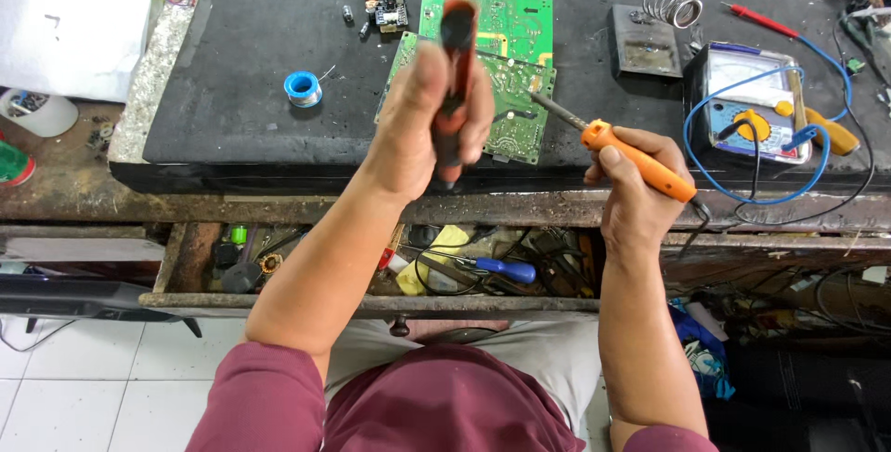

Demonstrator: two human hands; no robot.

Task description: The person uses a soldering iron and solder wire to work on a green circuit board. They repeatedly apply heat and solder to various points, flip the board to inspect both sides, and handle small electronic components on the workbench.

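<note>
Green circuit boards [501, 71], two stacked, lie at upper centre of the frame on a black bench mat [260, 62]. Left hand [436, 118] grips a red-and-black tool [455, 71] above them; right hand [636, 183] clamps an orange soldering iron [640, 160], tip at the board's edge. Boards look light, rigid, fragile: best held by edges.
</note>
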